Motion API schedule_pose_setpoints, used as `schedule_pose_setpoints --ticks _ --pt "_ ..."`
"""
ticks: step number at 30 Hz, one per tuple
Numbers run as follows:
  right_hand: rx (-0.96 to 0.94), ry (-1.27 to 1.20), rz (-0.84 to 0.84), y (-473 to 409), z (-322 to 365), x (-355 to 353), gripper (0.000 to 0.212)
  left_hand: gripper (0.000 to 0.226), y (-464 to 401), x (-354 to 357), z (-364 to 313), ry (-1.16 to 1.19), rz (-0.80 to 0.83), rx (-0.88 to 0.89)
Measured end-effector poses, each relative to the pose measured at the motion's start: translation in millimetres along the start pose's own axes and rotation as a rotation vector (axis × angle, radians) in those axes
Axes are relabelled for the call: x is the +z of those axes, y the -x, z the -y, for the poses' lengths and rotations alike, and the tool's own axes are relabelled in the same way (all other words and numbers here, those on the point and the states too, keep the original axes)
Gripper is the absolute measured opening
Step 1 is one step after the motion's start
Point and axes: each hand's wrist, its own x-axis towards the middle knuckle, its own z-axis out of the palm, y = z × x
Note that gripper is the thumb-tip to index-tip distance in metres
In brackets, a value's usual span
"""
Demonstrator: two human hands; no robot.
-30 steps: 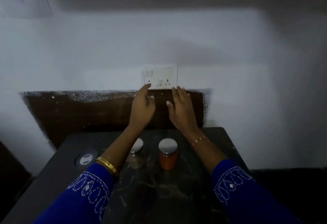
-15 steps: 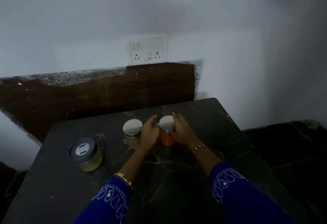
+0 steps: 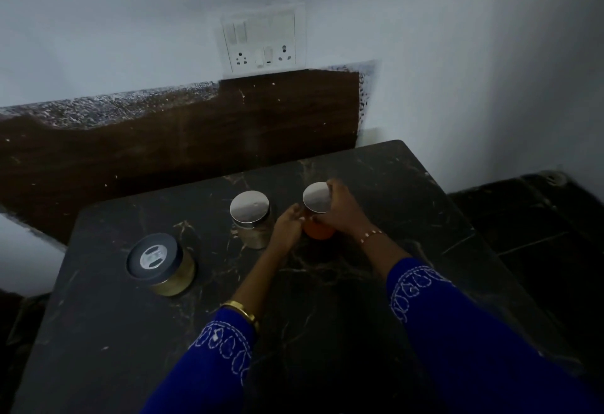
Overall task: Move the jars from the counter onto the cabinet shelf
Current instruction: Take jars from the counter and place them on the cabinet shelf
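Note:
Three jars stand on the dark marble counter (image 3: pixel 327 299). An orange-filled jar (image 3: pixel 316 199) with a silver lid is in the middle; my right hand (image 3: pixel 343 211) wraps round its right side and my left hand (image 3: pixel 287 225) grips its left side. Just left of it is a pale-filled jar (image 3: pixel 251 217) with a silver lid. A wider jar (image 3: pixel 161 263) with a dark lid sits further left. No cabinet shelf is in view.
A white switch-and-socket plate (image 3: pixel 264 40) is on the wall above a brown backsplash (image 3: pixel 183 132). The counter's right edge drops to a dark tiled floor (image 3: pixel 539 234). The room is dim.
Both hands came down from near the wall socket to the orange jar and closed round it. The camera tilted downward, bringing the dark-lidded jar fully into view.

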Motion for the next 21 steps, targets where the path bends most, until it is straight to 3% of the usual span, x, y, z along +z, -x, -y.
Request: schedule_pose_setpoints --ticks 6,9,12,21 --pt "-0.014 -0.132 -0.1 28.1 -9.0 4.5 0.084 0.04 10.4 4.2 18.6 0.012 0.051 -0.019" --pt "0.096 -0.327 -0.099 49.5 -9.7 -2.1 0.078 0.043 17.9 2.0 24.8 -0.023 0.036 -0.031" --pt "0.121 -0.595 -0.006 68.2 -9.2 -18.4 0.059 0.041 29.0 -3.8 26.8 0.001 0.063 -0.046" --pt "0.008 -1.2 0.144 89.6 22.5 -51.4 0.025 0.048 66.2 4.2 4.2 0.535 0.471 -0.191"
